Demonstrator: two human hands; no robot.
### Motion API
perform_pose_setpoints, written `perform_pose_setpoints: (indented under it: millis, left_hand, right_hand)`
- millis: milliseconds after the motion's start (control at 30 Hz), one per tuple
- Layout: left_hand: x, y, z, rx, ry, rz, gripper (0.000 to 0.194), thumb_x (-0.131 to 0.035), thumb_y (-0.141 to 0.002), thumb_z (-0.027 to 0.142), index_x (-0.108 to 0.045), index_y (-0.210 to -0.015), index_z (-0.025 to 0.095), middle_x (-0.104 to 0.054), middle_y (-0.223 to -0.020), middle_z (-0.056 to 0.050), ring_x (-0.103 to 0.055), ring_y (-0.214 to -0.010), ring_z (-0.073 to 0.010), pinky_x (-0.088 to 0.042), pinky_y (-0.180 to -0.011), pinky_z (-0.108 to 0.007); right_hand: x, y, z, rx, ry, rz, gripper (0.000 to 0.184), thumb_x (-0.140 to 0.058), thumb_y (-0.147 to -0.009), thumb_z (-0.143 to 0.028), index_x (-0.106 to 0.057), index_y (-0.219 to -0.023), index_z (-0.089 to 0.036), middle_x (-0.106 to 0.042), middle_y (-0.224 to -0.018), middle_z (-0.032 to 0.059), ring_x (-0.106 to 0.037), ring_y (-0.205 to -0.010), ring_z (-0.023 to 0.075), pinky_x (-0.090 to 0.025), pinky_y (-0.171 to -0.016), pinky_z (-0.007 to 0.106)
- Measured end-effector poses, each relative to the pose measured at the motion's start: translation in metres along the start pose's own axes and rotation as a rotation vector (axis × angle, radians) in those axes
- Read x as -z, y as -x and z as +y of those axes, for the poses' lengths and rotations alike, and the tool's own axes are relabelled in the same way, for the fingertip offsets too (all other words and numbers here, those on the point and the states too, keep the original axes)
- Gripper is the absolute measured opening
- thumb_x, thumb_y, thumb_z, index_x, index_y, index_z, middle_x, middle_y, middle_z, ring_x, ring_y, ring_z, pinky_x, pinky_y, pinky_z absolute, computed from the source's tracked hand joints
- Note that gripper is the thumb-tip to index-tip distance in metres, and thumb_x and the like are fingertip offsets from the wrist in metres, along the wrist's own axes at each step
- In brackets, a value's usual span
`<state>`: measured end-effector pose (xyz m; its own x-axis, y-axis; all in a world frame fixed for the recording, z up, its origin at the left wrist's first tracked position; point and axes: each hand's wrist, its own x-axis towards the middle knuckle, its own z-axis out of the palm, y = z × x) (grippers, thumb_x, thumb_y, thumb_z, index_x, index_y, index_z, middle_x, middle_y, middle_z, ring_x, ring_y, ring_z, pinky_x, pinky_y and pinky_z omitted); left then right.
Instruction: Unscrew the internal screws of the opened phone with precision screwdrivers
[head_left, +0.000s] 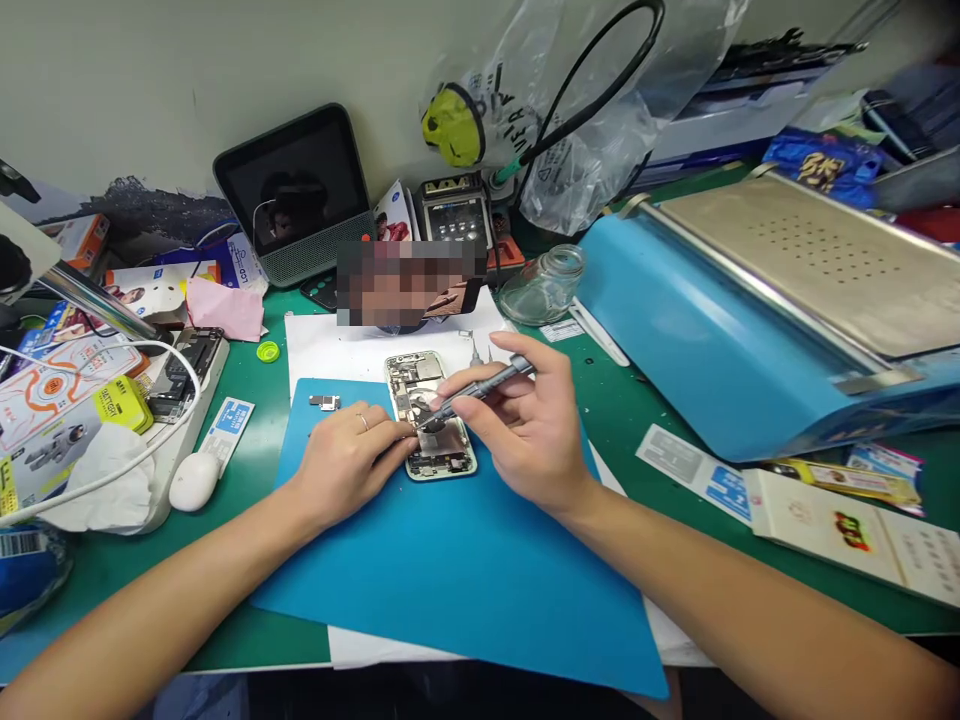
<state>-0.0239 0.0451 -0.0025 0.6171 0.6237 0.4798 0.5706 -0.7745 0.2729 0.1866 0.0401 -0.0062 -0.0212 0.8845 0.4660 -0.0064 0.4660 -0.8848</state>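
Slim tool [495,379] with indistinct tip

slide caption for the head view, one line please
At a cluttered green table, left hand touches an opened phone while right hand holds a screwdriver to it.

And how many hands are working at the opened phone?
2: the left hand at the edge of the opened phone, and the right hand holding a grey tool over it.

Mat [450,560] was plain blue; phone [448,440] pale-rimmed, black-and-grey inside; screwdriver [489,384] grey. Machine [697,340] at phone's 2 o'clock was blue, plate [825,240] beige, dark-dotted.
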Motion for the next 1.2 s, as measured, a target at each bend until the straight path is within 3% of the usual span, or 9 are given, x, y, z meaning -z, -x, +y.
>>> perform_pose_setpoints:
  millis: [400, 933, 1200]
  left_hand:
    - [-0.0017, 0.0016, -0.0011, 0.014, 0.011, 0.005, 0.022, -0.056, -0.104, 0.033, -0.071, -0.106, 0.017, -0.071, -0.082, -0.003, -0.064, -0.072, -0.0161, -0.046, -0.066, -0.030]
    - [-0.0003, 0.0020, 0.0004, 0.057, 0.012, -0.040, 0.025, -0.052, -0.106, 0.032, -0.072, -0.097, 0.019, -0.071, -0.078, -0.002, -0.063, -0.070, -0.0145, -0.044, -0.067, -0.029]
    - [-0.0002, 0.0010, 0.0005, 0.048, 0.021, -0.040, 0.025, -0.053, -0.105, 0.032, -0.073, -0.097, 0.019, -0.069, -0.078, -0.002, -0.062, -0.070, -0.0148, -0.043, -0.066, -0.028]
  right_hand:
    - [0.0007, -0.0006, -0.0019, -0.020, 0.000, -0.002, 0.046, -0.068, -0.096, -0.025, -0.040, -0.132, -0.030, -0.074, -0.094, 0.0001, -0.075, -0.083, 0.0163, -0.066, -0.072, 0.033]
    - [-0.0001, 0.0017, -0.0009, -0.040, 0.012, -0.041, 0.045, -0.068, -0.096, -0.028, -0.040, -0.132, -0.031, -0.073, -0.096, 0.0011, -0.077, -0.087, 0.0193, -0.066, -0.070, 0.036]
    - [0.0003, 0.0025, 0.0019, -0.011, 0.000, -0.063, 0.047, -0.068, -0.096, -0.024, -0.042, -0.133, -0.032, -0.075, -0.096, 0.0009, -0.076, -0.090, 0.0174, -0.065, -0.069, 0.030]
